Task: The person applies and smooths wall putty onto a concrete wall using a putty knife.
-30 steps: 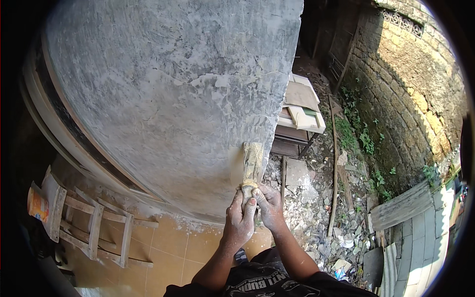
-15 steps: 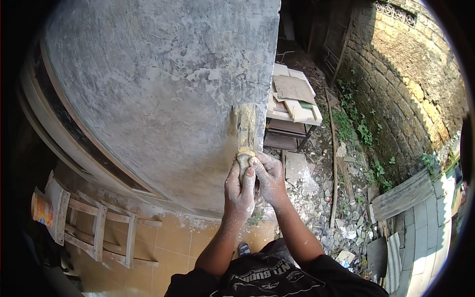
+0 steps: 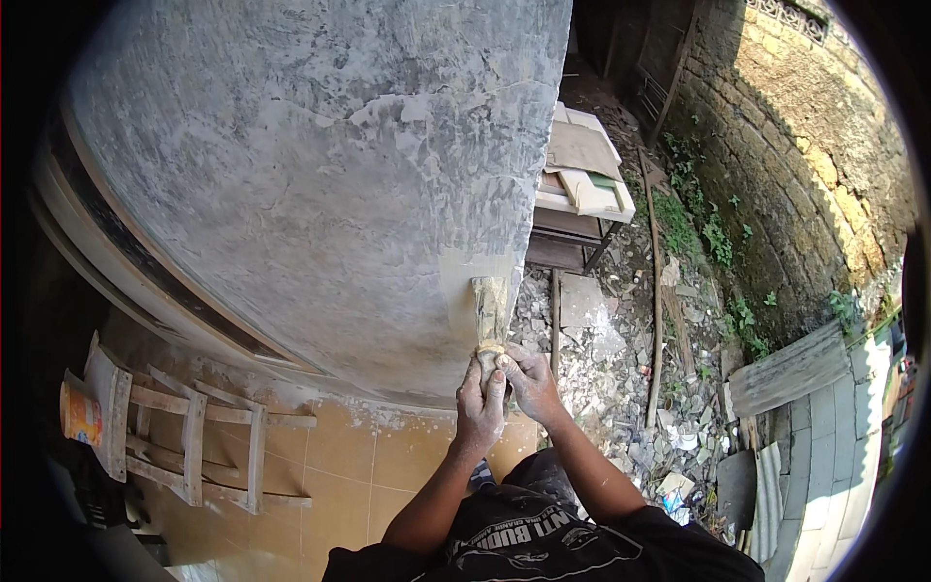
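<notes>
A putty knife, its flat blade crusted with pale filler, lies against the grey plastered wall close to the wall's right-hand corner. Its short handle points down toward me. My left hand is closed around the handle, thumb laid along it. From the other side my right hand grips the same handle, its thumb at the base of the blade. White dust covers both hands and forearms. A smooth pale patch shows on the wall around and above the blade.
A wooden ladder-like frame lies at left on the tan tiled floor, beside an orange-and-white bucket. Right of the corner stand a table with boards on it, rubble-strewn ground and a long pole.
Both hands have drawn the putty knife down the wall toward me. A pale, smooth patch now shows above the blade. The view has shifted slightly.
</notes>
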Tool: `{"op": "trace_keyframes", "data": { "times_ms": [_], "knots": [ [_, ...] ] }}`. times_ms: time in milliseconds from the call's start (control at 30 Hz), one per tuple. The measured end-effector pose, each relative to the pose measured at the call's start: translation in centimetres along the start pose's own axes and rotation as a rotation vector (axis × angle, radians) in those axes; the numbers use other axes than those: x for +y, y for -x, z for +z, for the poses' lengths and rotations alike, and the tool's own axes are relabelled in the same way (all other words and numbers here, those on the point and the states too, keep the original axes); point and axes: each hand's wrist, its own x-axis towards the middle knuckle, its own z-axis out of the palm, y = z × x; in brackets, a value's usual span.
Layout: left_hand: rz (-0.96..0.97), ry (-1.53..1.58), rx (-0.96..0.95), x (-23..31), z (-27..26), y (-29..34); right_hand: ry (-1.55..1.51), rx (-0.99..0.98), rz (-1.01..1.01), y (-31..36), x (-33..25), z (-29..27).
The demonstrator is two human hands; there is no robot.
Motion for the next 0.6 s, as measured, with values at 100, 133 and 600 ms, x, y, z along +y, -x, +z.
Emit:
{"op": "trace_keyframes", "data": {
  "times_ms": [100,133,600],
  "knots": [
    [-0.137,-0.017,0.016,0.9,-0.3,0.7,-0.04,-0.066,0.157,0.4,0.6,0.0],
    [-0.14,-0.021,0.01,0.6,-0.3,0.5,-0.045,-0.06,0.159,0.3,0.9,0.0],
    [0.063,-0.202,0.006,2.0,-0.7,-0.9,-0.152,-0.052,0.171,-0.8,-1.1,0.2]
  ]
}}
